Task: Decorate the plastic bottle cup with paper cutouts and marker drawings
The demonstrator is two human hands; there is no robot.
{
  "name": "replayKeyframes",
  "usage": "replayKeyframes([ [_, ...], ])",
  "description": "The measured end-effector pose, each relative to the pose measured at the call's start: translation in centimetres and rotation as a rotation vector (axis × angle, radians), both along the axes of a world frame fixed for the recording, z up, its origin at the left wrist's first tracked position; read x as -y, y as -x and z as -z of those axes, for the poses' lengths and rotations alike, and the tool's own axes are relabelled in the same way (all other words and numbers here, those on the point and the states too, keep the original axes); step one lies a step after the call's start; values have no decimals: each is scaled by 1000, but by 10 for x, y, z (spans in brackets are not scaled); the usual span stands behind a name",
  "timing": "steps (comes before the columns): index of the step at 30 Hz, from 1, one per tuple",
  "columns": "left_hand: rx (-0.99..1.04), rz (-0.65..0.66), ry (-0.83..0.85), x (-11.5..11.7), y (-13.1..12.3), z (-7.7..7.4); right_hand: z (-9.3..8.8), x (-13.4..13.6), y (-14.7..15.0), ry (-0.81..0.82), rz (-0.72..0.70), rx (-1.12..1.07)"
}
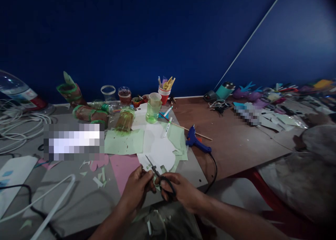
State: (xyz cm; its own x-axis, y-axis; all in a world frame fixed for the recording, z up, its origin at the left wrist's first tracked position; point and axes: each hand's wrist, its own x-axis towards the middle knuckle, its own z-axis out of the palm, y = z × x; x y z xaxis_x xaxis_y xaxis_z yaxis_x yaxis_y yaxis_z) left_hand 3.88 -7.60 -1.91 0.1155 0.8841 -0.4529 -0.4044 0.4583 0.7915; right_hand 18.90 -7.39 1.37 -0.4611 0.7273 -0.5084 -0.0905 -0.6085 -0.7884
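Observation:
My right hand [181, 191] is closed round the black handles of a pair of scissors [157, 171], whose blades point up and left over the table edge. My left hand [138, 189] pinches a small pale green paper piece [149, 168] right beside the blades. Just beyond both hands lie a white cut-out sheet [159, 150], light green sheets [123, 142] and a pink sheet [123, 168].
A blue glue gun [195, 141] with a black cord lies right of the papers. Green plastic cups [152, 110], cut bottles [90, 113] and a red cup of tools [164, 93] stand at the back. White cables [15, 128] lie left; craft clutter [275, 107] covers the right.

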Motion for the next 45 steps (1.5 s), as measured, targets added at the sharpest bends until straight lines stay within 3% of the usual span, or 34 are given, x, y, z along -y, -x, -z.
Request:
replayKeyframes([
  [10,-26,13,-32,1,1,7,10,-6,-11,-107,-126,59],
  [17,-46,-25,7,3,1,3,8,-20,-23,42,-215,11],
  [25,29,-117,65,5,3,-1,-2,-46,-39,-9,-398,80],
  [34,57,-128,76,5,2,-4,8,-41,-21,57,-274,-6],
  [41,56,-115,81,3,4,-11,9,-47,-21,406,-204,-109],
  [45,80,-136,108,2,5,-8,9,-44,-18,275,-202,-65],
])
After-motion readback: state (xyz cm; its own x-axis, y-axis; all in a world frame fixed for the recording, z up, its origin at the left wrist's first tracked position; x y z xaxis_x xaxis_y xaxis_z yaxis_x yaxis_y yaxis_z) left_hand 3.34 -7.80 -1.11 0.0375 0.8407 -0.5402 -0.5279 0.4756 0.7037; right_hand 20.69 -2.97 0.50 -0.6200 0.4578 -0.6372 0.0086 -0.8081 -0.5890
